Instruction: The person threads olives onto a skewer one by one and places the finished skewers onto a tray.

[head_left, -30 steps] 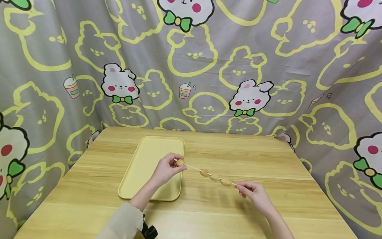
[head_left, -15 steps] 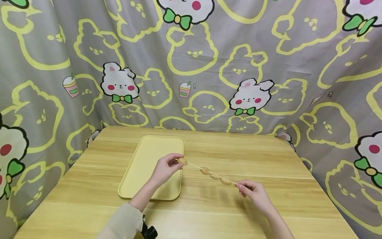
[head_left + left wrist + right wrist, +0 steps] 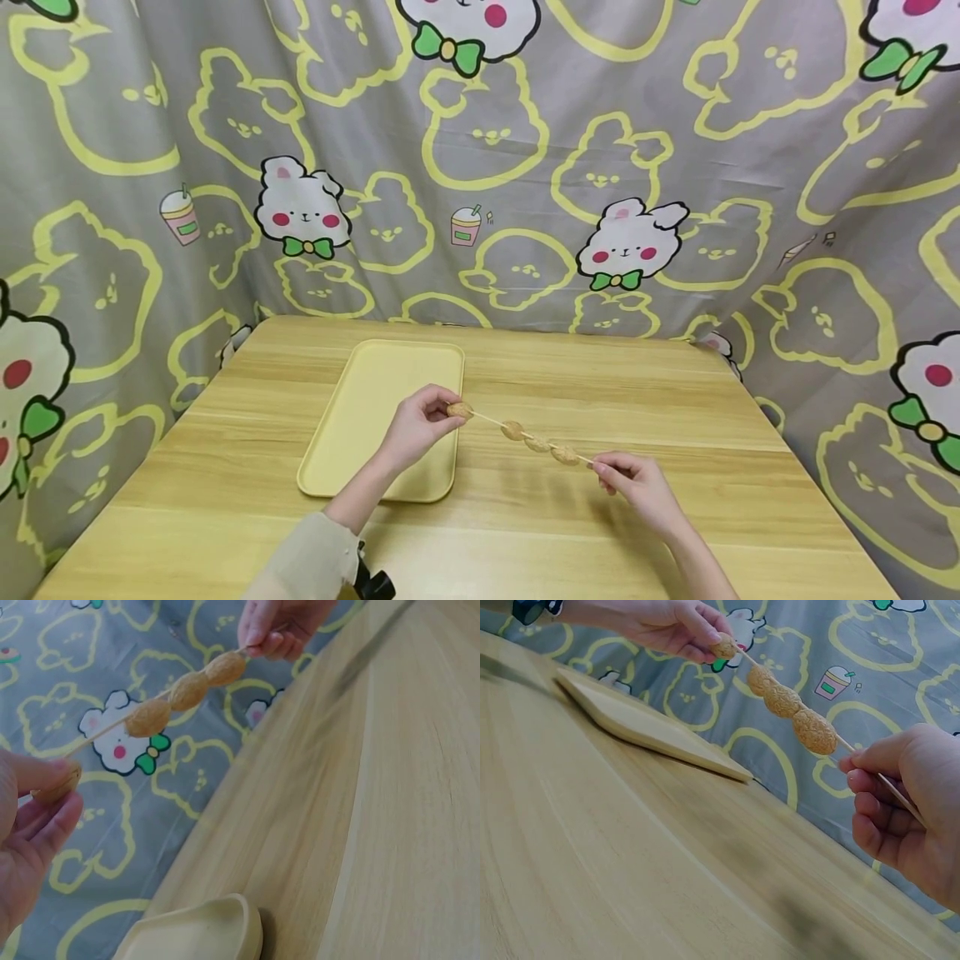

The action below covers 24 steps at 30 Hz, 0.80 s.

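Above the table, a thin wooden skewer (image 3: 487, 418) slants between both hands. My left hand (image 3: 420, 427) pinches a golden-brown, rough-skinned food ball (image 3: 64, 784) with thumb and fingers at the skewer's far left end. How deep the tip sits in that ball is hidden. Three similar balls (image 3: 815, 731) are threaded close together toward the skewer's right end, with bare stick between them and the pinched one. Just past them my right hand (image 3: 637, 486) grips the skewer between thumb and fingers, and its end runs along the palm in the right wrist view.
A pale yellow rectangular tray (image 3: 352, 425) lies on the wooden table (image 3: 600, 375), partly below my left hand and forearm. Behind the table hangs a grey patterned curtain (image 3: 517, 100), which also closes off both sides.
The ball in my left hand has shifted slightly to the right, a little closer to the three on the skewer. Right hand and tray have hardly moved.
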Tool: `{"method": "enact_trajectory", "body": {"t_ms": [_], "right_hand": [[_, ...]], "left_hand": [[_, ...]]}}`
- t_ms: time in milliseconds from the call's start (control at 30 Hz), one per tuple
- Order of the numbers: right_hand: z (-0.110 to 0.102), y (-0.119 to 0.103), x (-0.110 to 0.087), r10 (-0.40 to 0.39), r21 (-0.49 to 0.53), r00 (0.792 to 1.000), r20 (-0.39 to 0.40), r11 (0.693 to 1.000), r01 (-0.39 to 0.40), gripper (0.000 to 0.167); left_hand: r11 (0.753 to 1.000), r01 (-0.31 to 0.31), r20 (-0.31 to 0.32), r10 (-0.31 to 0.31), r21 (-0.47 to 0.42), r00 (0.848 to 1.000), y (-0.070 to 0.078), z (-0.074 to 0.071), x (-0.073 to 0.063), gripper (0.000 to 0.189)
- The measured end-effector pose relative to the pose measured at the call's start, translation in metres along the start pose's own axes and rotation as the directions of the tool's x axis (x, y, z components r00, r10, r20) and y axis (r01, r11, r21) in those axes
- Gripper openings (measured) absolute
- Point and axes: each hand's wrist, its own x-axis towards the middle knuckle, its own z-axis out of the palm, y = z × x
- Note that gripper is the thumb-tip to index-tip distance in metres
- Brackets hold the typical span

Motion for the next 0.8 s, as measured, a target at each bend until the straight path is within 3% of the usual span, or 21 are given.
{"method": "enact_trajectory", "body": {"t_ms": [333, 533, 800], "right_hand": [[0.0005, 0.0007, -0.0007, -0.046, 0.023, 0.999, 0.024, 0.999, 0.045, 0.016], [0.0002, -0.0011, 0.0014, -0.094, 0.033, 0.995, 0.032, 0.995, 0.093, 0.015], [0.0001, -0.0003, 0.0037, -0.13, 0.047, 0.991, 0.043, 0.991, 0.128, 0.015]], "left_hand": [[0.997, -0.076, 0.048, 0.075, 0.031, 0.996, 0.0009, -0.0025, -0.0032, 0.021], [0.991, -0.123, 0.11, 0.129, -0.06, 0.986, 0.0001, -0.0054, -0.0032, 0.022], [0.98, -0.124, 0.113, 0.142, -0.153, 0.983, 0.0048, -0.008, -0.0058, 0.021]]}}
